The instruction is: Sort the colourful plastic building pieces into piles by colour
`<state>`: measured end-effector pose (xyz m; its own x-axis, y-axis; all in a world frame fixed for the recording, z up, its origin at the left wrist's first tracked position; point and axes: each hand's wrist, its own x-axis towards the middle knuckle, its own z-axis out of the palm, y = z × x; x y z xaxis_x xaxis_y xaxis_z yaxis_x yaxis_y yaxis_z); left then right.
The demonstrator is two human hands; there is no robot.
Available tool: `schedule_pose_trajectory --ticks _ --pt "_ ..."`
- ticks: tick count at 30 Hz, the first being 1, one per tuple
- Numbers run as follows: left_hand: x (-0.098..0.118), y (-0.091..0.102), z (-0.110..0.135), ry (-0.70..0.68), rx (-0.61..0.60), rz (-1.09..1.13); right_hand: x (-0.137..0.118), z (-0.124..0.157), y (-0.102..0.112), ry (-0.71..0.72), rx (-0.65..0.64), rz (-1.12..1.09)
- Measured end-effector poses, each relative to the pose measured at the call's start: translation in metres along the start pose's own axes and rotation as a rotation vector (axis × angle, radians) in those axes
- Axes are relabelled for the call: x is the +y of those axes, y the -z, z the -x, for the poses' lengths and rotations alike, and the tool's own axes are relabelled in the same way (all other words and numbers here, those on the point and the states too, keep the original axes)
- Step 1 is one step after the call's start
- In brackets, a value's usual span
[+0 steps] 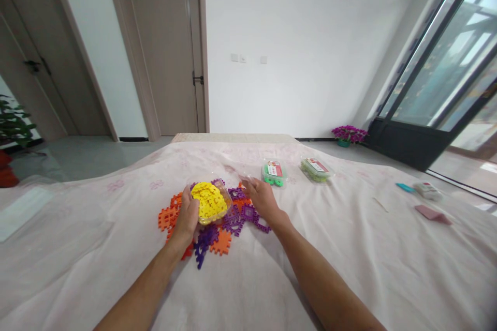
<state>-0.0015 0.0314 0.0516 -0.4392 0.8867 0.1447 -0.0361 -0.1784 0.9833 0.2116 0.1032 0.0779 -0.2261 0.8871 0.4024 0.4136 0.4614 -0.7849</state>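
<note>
A clear plastic box (228, 207) full of yellow interlocking pieces (208, 201) is gripped at its left side by my left hand (188, 213), thumb over the rim. It is tilted toward me above a loose pile of orange pieces (221, 242) and purple pieces (233, 220), which show notched edges. To the right of the box, my right hand (262, 197) has its fingers bent together at the pile's far right edge. Something faint and see-through shows at its fingertips, but I cannot make out what it is.
Beyond my right hand sit a clear box of green pieces (274, 172) and another lidded box (315, 169). Farther right lie a blue item (405, 187), a white packet (427, 191) and a pink cloth (433, 214). A pale sheet (330, 269) covers the surface in folds.
</note>
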Motion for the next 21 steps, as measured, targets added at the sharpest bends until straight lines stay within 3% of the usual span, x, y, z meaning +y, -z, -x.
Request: schedule_pose_trajectory --ticks 3,5,12,16,21 --pt "0.005 0.008 -0.009 0.023 0.077 -0.048 0.015 -0.003 -0.011 -0.194 0.058 -0.328" --pt "0.010 0.016 -0.016 -0.032 0.150 -0.159 0.022 -0.003 -0.018 -0.287 0.072 -0.464" --pt "0.035 0.042 -0.026 -0.333 0.352 -0.745 0.035 0.004 -0.030 -0.381 0.043 -0.535" --pt "0.027 0.034 -0.022 -0.583 0.314 -0.873 0.036 0.007 -0.035 -0.374 0.018 -0.540" --pt "0.008 0.015 -0.013 -0.821 0.107 -0.981 0.037 0.010 -0.040 -0.343 0.018 -0.521"
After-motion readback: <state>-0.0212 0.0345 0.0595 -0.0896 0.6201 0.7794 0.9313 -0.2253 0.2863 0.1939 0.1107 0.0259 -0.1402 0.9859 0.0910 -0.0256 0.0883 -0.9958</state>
